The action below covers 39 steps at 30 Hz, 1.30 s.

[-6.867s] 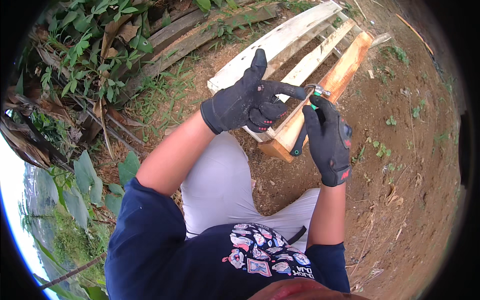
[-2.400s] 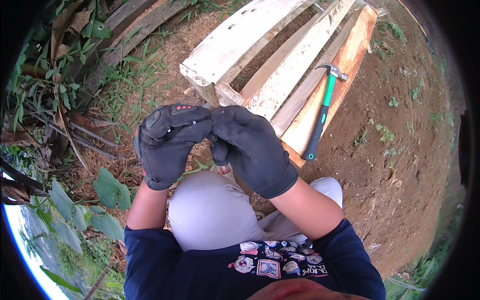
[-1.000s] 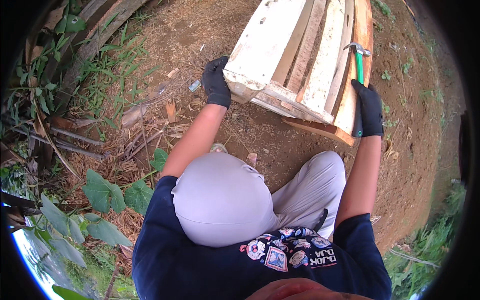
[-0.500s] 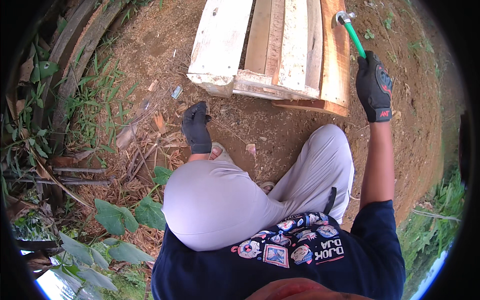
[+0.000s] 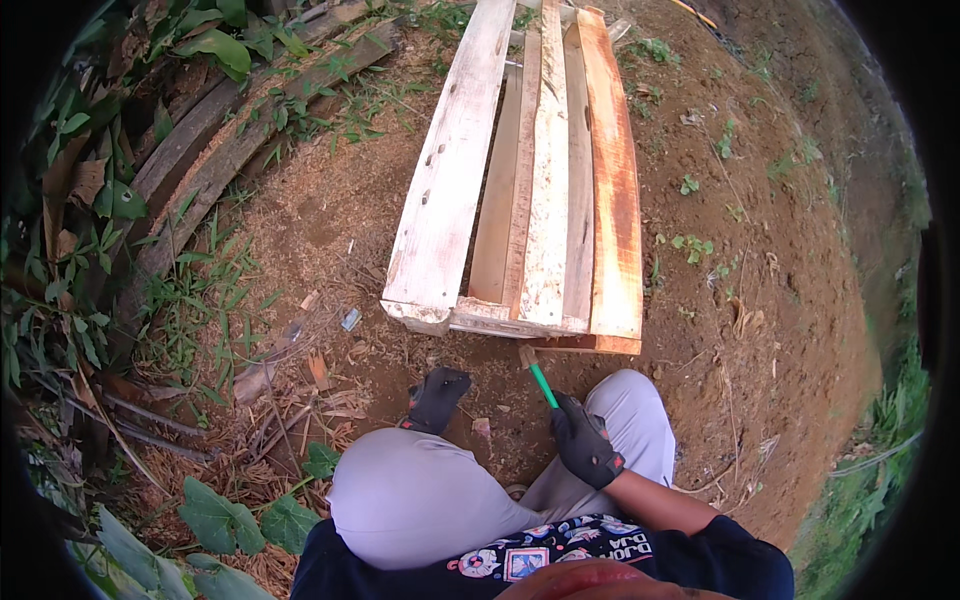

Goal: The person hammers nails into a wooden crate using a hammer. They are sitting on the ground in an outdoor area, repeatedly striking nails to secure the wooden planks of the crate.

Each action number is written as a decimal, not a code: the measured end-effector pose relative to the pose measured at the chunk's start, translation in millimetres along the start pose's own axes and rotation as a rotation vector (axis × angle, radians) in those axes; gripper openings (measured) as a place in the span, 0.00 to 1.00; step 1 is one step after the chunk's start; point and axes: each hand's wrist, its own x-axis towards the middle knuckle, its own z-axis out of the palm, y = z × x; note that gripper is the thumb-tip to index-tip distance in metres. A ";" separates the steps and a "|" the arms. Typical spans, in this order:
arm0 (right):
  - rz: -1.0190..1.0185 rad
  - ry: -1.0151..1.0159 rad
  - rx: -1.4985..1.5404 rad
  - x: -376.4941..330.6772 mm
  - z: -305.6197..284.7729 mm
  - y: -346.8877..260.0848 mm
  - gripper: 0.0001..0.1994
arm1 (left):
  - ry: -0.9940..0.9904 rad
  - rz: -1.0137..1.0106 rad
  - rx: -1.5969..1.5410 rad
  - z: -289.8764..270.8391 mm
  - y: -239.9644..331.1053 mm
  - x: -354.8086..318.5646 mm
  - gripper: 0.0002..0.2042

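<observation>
A long slatted wooden crate (image 5: 440,220) lies on the soil ahead of me, its near end towards my knees. My right hand (image 5: 583,438), in a black glove, is closed round the green handle of a hammer (image 5: 543,384). The hammer's head is close to the lower edge of the crate's near end; whether it touches the wood I cannot tell. Above my left knee, my gloved left hand (image 5: 437,397) is closed with its fingers curled, apart from the crate. Anything inside those fingers is hidden.
Weathered planks (image 5: 215,185) lie among leafy plants at the left. A small bluish scrap (image 5: 351,319) and wood chips (image 5: 318,371) litter the ground near the crate's left corner. Brown soil (image 5: 740,330) with small weeds stretches along the right side.
My right hand has brought the hammer down and left, from beside the crate's right side to its near end. My left hand has shifted right and nearer me. The view has tilted, showing more crate.
</observation>
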 end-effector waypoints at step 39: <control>0.281 0.008 0.492 74.7 20.9 -5.5 0.20 | -0.016 0.077 0.029 4.7 -22.0 -7.4 0.09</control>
